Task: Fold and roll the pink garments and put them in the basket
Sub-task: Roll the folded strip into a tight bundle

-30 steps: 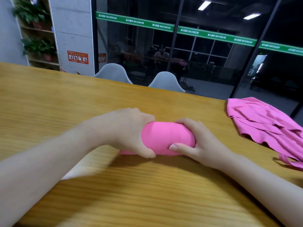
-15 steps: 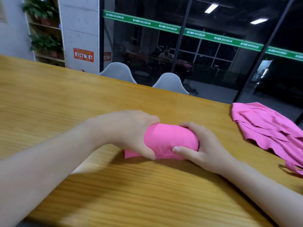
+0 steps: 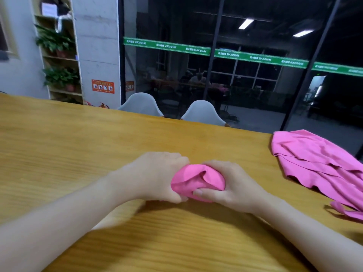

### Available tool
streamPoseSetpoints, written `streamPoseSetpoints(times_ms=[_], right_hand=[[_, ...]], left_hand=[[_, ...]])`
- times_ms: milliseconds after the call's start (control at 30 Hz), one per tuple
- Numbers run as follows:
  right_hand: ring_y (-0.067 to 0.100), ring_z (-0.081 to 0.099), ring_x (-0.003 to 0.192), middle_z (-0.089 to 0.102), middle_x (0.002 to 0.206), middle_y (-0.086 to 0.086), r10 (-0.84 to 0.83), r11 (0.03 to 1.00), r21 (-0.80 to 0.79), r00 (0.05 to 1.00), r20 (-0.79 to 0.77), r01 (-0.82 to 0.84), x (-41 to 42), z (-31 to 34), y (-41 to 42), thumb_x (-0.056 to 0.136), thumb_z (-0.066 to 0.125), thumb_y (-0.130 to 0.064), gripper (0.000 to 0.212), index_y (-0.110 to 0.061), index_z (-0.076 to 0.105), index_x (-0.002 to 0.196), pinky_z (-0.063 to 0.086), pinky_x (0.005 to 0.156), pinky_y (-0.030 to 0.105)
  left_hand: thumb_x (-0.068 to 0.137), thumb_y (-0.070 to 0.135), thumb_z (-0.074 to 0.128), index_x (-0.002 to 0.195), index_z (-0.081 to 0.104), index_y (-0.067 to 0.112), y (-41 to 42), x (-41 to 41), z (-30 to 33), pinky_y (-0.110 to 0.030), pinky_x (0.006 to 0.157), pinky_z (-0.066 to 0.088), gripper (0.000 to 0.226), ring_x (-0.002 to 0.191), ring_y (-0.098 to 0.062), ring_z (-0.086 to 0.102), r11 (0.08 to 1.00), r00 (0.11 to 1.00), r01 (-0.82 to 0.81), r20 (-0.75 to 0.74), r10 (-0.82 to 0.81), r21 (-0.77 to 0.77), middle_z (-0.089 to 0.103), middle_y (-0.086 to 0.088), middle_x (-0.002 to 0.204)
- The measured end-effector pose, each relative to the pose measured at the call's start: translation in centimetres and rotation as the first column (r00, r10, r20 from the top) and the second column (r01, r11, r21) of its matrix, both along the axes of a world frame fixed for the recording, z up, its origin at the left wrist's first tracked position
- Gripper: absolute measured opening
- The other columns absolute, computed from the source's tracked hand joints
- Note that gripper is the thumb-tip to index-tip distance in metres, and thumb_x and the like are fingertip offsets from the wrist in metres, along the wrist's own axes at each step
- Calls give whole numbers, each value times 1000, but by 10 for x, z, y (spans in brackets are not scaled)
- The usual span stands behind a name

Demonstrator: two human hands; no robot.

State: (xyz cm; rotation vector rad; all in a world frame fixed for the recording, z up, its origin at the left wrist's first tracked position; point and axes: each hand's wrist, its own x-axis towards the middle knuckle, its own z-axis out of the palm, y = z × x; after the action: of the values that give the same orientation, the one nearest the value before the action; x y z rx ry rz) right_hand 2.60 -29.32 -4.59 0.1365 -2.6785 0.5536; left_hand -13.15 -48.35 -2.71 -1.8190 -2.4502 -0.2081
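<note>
A rolled pink garment (image 3: pixel 196 179) lies on the wooden table (image 3: pixel 78 146), bunched into a compact bundle with a loose flap of cloth folded over its top. My left hand (image 3: pixel 157 175) grips its left end, thumb underneath. My right hand (image 3: pixel 231 185) grips its right end, thumb pressed along the front. A second pink garment (image 3: pixel 318 163) lies spread and crumpled at the table's right edge, well apart from both hands. No basket is in view.
Two white chairs (image 3: pixel 202 112) stand behind the table's far edge in front of a dark glass wall. A shelf with potted plants (image 3: pixel 59 75) stands at the back left.
The roll has shortened into a tighter bundle as my hands came closer together, and a flap of cloth now folds over its top. The camera has tilted up slightly.
</note>
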Motion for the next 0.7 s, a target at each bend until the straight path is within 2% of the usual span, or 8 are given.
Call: streamPoseSetpoints(times_ms=[100, 233, 333, 400, 467, 567, 600, 700], right_hand=[[14, 66, 90, 69, 100, -11, 4, 994, -110, 1000, 14, -2, 4, -1, 5, 78, 75, -68, 54, -31, 64, 116, 53, 78, 43], [1, 54, 115, 55, 126, -22, -37, 987, 155, 997, -65, 46, 11, -8, 20, 75, 71, -77, 86, -39, 43, 147, 45, 100, 33], [4, 52, 118, 52, 130, -18, -27, 983, 181, 998, -65, 39, 13, -8, 32, 75, 72, -77, 92, -38, 38, 151, 45, 101, 34], [6, 55, 113, 56, 125, -16, -12, 981, 189, 995, -102, 31, 9, -9, 36, 78, 72, -73, 83, -36, 43, 147, 48, 96, 38], [7, 57, 109, 59, 121, -17, -10, 987, 161, 995, -96, 26, 7, -7, 38, 79, 73, -70, 77, -38, 46, 144, 49, 94, 39], [8, 62, 112, 65, 121, -18, 37, 998, -53, 999, -33, -39, 7, -3, 38, 81, 82, -53, 68, -36, 53, 140, 50, 96, 33], [9, 63, 114, 66, 122, -17, 49, 991, -125, 999, -19, -51, 7, -2, 38, 82, 84, -44, 65, -32, 56, 139, 50, 96, 30], [10, 64, 116, 68, 124, -15, 28, 973, -231, 999, -15, -31, 10, -6, 38, 82, 86, -30, 61, -26, 59, 136, 50, 97, 25]], left_hand=[[57, 77, 74, 89, 49, 37, 8, 7, 6, -36, 69, 52, 57, 78, -8, 60, 999, 997, -34, 64, 34, -2, 62, 18, 82], [57, 68, 84, 88, 66, 32, 27, 5, 28, -36, 72, 56, 51, 75, -13, 67, 986, 933, -72, 340, 120, -152, 72, 12, 79], [66, 60, 87, 91, 69, 22, 35, 3, 30, -31, 68, 50, 49, 70, -12, 65, 984, 881, -48, 457, 122, -171, 74, 9, 80], [64, 63, 86, 91, 67, 25, 35, 3, 23, -34, 72, 53, 51, 73, -12, 66, 991, 881, -62, 460, 111, -120, 73, 9, 82], [61, 72, 80, 95, 62, 34, 31, 2, 14, -39, 79, 56, 54, 81, -10, 65, 997, 921, -71, 383, 70, -12, 70, 13, 87], [63, 76, 72, 113, 53, 47, 25, 1, 5, -41, 82, 54, 61, 91, -5, 60, 997, 987, 5, 160, -17, 72, 63, 23, 100], [64, 76, 71, 121, 49, 50, 26, 0, 4, -38, 84, 54, 66, 96, -3, 59, 996, 990, 32, 133, -44, 88, 62, 26, 106], [66, 71, 75, 133, 46, 55, 27, -3, 1, -35, 89, 52, 75, 105, 0, 59, 985, 976, 83, 187, -111, 149, 62, 30, 116]])
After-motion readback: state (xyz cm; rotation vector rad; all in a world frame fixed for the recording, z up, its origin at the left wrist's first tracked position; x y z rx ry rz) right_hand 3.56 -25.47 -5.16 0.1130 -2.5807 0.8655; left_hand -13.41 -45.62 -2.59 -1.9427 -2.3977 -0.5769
